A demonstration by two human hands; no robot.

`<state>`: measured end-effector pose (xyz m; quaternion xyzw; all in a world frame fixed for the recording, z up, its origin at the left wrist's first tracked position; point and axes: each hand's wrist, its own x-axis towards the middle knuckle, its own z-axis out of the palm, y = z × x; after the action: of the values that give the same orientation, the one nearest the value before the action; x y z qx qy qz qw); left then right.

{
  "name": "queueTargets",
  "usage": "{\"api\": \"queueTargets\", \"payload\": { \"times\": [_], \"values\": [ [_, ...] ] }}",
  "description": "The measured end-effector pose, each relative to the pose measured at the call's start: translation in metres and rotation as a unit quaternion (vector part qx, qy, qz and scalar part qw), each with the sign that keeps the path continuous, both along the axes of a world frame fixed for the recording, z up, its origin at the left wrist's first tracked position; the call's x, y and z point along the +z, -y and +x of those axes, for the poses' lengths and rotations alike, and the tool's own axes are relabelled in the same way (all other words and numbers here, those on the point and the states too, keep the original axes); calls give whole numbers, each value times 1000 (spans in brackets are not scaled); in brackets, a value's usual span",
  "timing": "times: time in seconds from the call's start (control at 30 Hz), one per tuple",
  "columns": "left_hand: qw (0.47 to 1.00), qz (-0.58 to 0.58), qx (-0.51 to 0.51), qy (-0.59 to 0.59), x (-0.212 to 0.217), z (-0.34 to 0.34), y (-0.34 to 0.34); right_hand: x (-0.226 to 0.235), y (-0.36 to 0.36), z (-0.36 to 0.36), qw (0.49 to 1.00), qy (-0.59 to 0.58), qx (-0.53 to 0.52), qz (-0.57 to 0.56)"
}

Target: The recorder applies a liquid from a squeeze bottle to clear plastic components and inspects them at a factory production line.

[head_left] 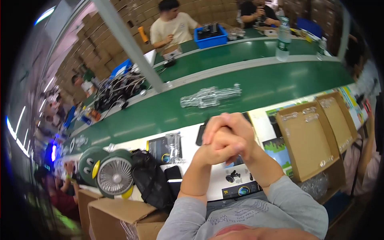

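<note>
My left hand (218, 147) and my right hand (239, 127) are clasped together above the near edge of the work surface, fingers folded over each other. No object shows between them, though the palms are hidden. Beneath my wrists lies a white printed sheet (229, 177) with pictures of small black devices. A dark flat object (200, 135) shows partly behind my left hand. Left of my forearms are a black phone (173, 173) and clear plastic packets (174, 145) on a dark printed card.
A green penguin-shaped fan (115, 176) and black bag (150, 182) stand left. Open cardboard trays (308, 140) lie right. Clear plastic packaging (210, 97) rests on the green belt (160, 115). Across it are a metal post (128, 44), water bottle (283, 42), blue bin (211, 41) and people.
</note>
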<state>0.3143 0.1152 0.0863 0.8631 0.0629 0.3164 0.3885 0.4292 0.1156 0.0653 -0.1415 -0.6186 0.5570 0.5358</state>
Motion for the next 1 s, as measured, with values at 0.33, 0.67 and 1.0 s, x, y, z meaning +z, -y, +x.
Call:
{"api": "queueTargets", "payload": {
  "times": [0.33,0.67,1.0],
  "values": [
    [981,-162,-49,91,2,0,12,18,11,-8,992,-62,-80,76],
    [947,-207,79,231,6,0,4,6,2,26,952,-58,299,39],
    [942,-45,169,285,3,26,34,12,57,16,999,22,-38,-9]
  ]
}}
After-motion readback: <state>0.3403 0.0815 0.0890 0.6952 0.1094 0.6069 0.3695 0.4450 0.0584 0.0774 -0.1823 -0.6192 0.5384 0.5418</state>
